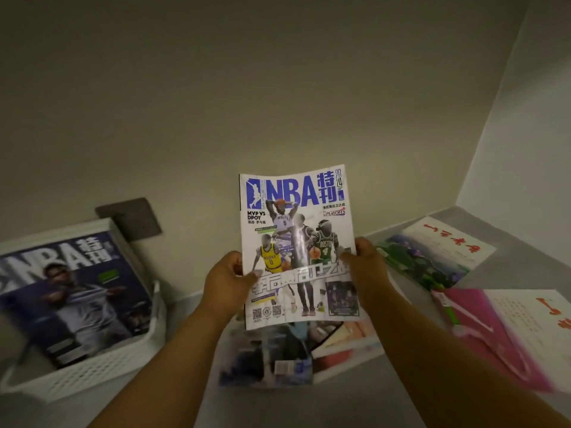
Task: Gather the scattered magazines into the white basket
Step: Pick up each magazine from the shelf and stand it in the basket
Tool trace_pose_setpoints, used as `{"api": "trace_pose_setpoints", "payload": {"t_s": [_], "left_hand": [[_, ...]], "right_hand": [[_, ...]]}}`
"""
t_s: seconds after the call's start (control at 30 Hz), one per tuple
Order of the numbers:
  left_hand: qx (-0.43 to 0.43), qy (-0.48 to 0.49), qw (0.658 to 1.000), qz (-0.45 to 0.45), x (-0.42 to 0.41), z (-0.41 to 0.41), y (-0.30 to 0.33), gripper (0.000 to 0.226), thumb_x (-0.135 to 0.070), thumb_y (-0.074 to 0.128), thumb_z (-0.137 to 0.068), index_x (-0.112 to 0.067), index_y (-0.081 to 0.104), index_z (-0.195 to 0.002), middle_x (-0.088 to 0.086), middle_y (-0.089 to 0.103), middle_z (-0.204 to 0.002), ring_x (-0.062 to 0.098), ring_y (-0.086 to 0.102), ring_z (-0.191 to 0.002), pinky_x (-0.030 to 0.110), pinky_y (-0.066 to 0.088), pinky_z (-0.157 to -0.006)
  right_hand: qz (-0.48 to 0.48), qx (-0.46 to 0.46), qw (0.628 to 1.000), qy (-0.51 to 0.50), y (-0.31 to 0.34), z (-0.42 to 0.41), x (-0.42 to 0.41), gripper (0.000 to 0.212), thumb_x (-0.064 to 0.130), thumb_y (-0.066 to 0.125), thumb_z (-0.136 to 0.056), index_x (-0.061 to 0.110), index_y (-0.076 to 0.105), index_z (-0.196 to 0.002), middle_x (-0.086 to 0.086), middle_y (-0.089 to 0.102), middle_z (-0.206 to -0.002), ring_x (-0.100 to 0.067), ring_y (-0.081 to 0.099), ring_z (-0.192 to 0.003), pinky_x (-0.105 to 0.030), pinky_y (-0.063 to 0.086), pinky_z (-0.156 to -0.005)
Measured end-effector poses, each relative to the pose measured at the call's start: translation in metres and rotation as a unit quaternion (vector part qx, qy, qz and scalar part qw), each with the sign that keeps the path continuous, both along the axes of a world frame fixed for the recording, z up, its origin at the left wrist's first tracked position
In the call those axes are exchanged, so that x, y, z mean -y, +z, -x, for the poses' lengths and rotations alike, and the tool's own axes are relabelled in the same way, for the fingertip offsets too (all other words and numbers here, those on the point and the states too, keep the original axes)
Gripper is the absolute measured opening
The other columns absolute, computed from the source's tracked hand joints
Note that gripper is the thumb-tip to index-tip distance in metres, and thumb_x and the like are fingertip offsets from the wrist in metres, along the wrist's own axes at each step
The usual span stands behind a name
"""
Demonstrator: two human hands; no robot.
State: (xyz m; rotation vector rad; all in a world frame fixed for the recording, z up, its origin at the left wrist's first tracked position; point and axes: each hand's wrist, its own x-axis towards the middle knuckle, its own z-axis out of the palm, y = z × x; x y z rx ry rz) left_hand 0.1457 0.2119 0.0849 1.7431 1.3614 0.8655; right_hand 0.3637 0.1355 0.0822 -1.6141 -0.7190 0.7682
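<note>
The white NBA magazine is up in the air, lifted above the table so it can go into the basket. The left hand pinches its left edge, thumb on the cover and the other fingers hidden behind. The right hand grips its right edge the same way. Two hands keep the thin pages from flopping.

Left of this magazine sits the white basket. A dark NBA magazine already lies in it, leaning on the back wall. The held one probably goes there next.

Just under the held magazine, a blurry magazine rests on the grey table. To its right lie a green magazine and a pink magazine. They all wait to be picked up.
</note>
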Motion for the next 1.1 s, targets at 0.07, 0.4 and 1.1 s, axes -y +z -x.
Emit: {"api": "trace_pose_setpoints", "payload": {"t_s": [0.07, 0.4, 1.1], "left_hand": [[0.007, 0.02, 1.0, -0.016, 0.001, 0.043, 0.006, 0.024, -0.008, 0.072, -0.081, -0.023, 0.054, -0.086, -0.006, 0.066, -0.087, 0.014, 0.063, -0.079, 0.024, 0.05, -0.064], [0.056, 0.171, 0.98, -0.086, 0.003, 0.236, 0.027, 0.015, -0.026, 0.052, -0.096, -0.023, 0.056, -0.11, -0.003, 0.065, -0.104, 0.022, 0.064, -0.082, 0.032, 0.054, -0.062], [0.064, 0.232, 0.965, -0.102, -0.068, 0.363, -0.032, 0.009, -0.028, 0.041, -0.1, -0.019, 0.041, -0.1, 0.002, 0.059, -0.099, 0.026, 0.062, -0.083, 0.043, 0.056, -0.068]], "right_hand": [[-0.015, 0.045, 0.999, 0.02, 0.005, 0.039, -0.008, 0.007, 0.023, 0.057, -0.093, 0.017, 0.054, -0.094, -0.005, 0.07, -0.088, -0.017, 0.071, -0.071, -0.03, 0.059, -0.061], [-0.065, 0.253, 0.959, 0.112, 0.032, 0.217, -0.064, 0.034, 0.03, 0.059, -0.092, 0.027, 0.04, -0.063, -0.002, 0.045, -0.081, -0.01, 0.043, -0.058, -0.021, 0.035, -0.05], [-0.026, 0.175, 0.962, 0.21, -0.023, 0.342, -0.145, 0.012, 0.024, 0.049, -0.097, 0.017, 0.051, -0.087, -0.003, 0.066, -0.091, -0.014, 0.064, -0.074, -0.033, 0.057, -0.069]]}}
